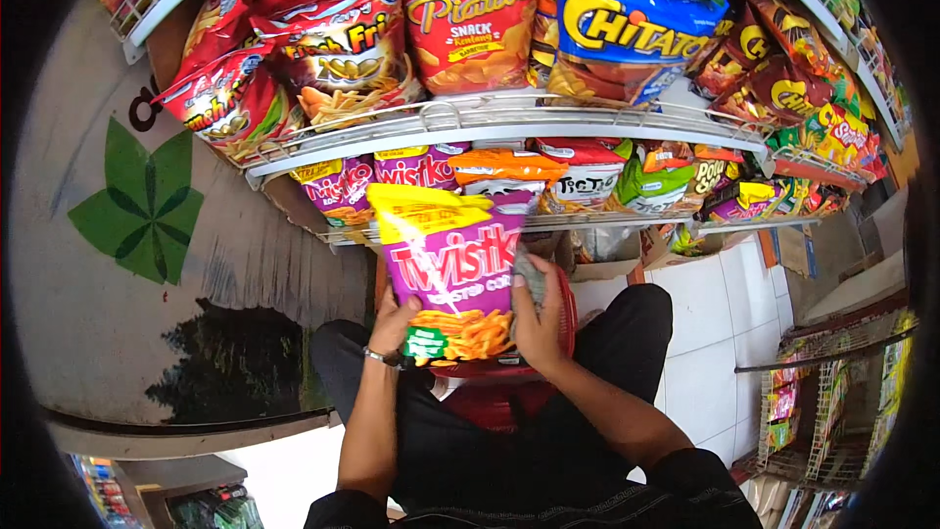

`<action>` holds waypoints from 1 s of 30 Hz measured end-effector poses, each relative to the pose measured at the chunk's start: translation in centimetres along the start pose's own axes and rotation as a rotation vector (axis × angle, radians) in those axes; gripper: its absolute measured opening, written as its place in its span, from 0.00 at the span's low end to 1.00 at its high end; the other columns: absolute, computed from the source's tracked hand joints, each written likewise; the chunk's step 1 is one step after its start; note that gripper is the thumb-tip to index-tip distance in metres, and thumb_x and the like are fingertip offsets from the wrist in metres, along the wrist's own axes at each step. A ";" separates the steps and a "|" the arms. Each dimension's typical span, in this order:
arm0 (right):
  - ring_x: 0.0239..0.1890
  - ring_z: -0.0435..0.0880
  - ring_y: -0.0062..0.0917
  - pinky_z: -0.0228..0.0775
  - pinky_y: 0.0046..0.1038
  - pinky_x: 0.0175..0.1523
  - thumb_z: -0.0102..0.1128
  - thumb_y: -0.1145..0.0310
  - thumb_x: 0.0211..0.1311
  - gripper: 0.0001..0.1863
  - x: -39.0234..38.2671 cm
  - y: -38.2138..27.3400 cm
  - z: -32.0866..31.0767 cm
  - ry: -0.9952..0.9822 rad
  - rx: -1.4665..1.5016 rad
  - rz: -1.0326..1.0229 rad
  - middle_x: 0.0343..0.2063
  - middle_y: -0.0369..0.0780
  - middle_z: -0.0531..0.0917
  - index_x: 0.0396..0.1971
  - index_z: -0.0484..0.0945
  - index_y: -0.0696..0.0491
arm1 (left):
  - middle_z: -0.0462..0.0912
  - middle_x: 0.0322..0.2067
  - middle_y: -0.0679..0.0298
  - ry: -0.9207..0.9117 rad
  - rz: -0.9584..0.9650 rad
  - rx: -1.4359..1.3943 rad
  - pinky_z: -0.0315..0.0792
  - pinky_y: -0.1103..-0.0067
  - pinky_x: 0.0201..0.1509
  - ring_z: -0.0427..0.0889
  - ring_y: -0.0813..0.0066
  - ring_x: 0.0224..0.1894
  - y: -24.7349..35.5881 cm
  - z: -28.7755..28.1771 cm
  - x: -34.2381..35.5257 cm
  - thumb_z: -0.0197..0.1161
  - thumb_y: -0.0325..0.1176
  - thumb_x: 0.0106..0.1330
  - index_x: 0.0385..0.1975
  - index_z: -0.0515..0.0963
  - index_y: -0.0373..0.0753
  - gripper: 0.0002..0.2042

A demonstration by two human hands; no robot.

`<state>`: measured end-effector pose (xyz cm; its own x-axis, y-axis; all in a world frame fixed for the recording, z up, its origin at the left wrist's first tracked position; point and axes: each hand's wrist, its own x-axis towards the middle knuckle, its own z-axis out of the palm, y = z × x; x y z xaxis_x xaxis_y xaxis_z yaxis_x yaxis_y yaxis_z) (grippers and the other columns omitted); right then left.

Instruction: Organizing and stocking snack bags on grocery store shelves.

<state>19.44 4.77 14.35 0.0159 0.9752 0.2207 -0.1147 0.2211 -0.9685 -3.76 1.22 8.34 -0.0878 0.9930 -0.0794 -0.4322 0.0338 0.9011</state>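
Observation:
A purple and yellow snack bag (460,245) is held upright in front of the shelves, above my lap. My left hand (394,323) grips its lower left edge, thumb on the front face. My right hand (539,323) grips its right edge. A grey, cloth-like thing (531,281) shows between my right fingers and the bag; most of it is hidden. Behind the held bag, similar purple bags (416,168) stand on the lower shelf beside an orange bag (504,168).
The upper wire shelf (509,122) holds red bags (470,29) and a blue bag (632,24). Under my hands is a red plastic thing (490,404), partly covered. A panel with a green leaf print (142,206) stands at left. A wire rack (832,402) stands at right on white tiles (705,323).

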 end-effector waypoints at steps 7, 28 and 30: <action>0.46 0.81 0.23 0.72 0.25 0.53 0.43 0.70 0.70 0.17 0.2 5.6 -0.5 -0.226 0.129 0.465 0.44 0.40 0.82 0.54 0.73 0.58 | 0.72 0.59 0.55 -0.001 0.008 -0.305 0.72 0.64 0.61 0.76 0.60 0.58 1.1 -1.6 -0.2 0.60 0.43 0.69 0.66 0.58 0.36 0.30; 0.62 0.67 0.32 0.56 0.32 0.66 0.48 0.69 0.68 0.26 -3.3 -1.1 1.8 -0.237 -0.151 -0.055 0.59 0.48 0.68 0.64 0.61 0.63 | 0.64 0.64 0.58 -0.077 -0.032 0.228 0.55 0.73 0.70 0.60 0.68 0.67 5.8 6.1 -1.7 0.48 0.54 0.73 0.71 0.49 0.37 0.35; 0.60 0.66 0.45 0.56 0.41 0.65 0.54 0.71 0.62 0.29 -2.9 -2.9 1.6 -0.328 -0.291 -0.307 0.59 0.52 0.65 0.63 0.62 0.64 | 0.68 0.62 0.59 -0.011 -0.047 0.138 0.63 0.72 0.66 0.67 0.67 0.64 5.9 6.6 -1.6 0.49 0.55 0.72 0.71 0.51 0.39 0.35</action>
<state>18.16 1.29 16.66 -0.3110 0.8212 0.4785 0.1270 0.5349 -0.8353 -0.27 0.54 16.56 -0.0599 0.9911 -0.1188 -0.3081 0.0949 0.9466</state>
